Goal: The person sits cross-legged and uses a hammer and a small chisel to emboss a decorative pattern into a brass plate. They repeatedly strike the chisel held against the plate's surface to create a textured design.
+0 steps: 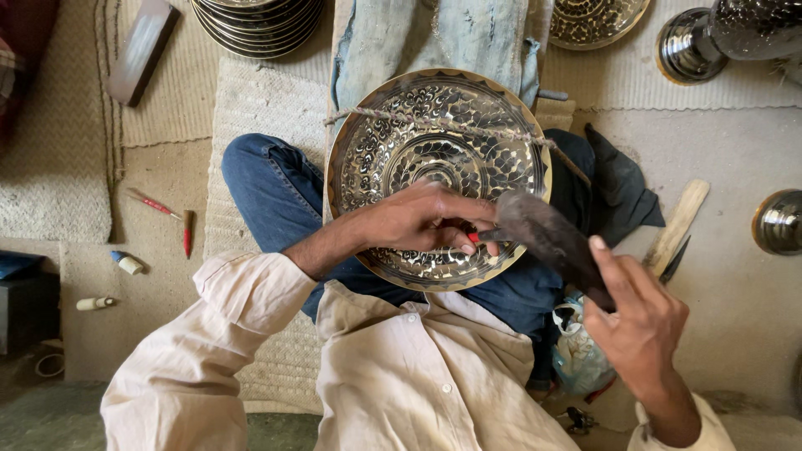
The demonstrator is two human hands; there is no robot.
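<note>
A round engraved brass plate (434,150) rests tilted on the person's lap, against the blue-jeaned legs, its patterned face turned up toward the camera. A twisted cord (434,125) runs across its upper part.

The left hand (426,219) lies on the lower middle of the plate, its fingers (468,242) drawn together and pinched on a small red-tipped tool (474,237) whose end touches the engraved face.

The right hand (639,321) is off the plate's lower right edge, its fingers wrapped tight around the handle of a dark hammer (543,234). The hammer's broad head hangs just over the red-tipped tool, beside the left fingertips; whether it touches the tool cannot be told because the head is blurred.

On the floor mat, a stack of similar plates (259,25) sits at the top left, another engraved plate (595,18) at the top right, and a shiny metal vessel (718,38) beside it. A flat wooden stick (678,225) lies right of the lap, near a dark cloth (618,184). Left of the legs lie 2 thin red tools (167,215) and 2 small pale cylinders (113,284). A crumpled plastic bag (576,351) sits under the right forearm.
</note>
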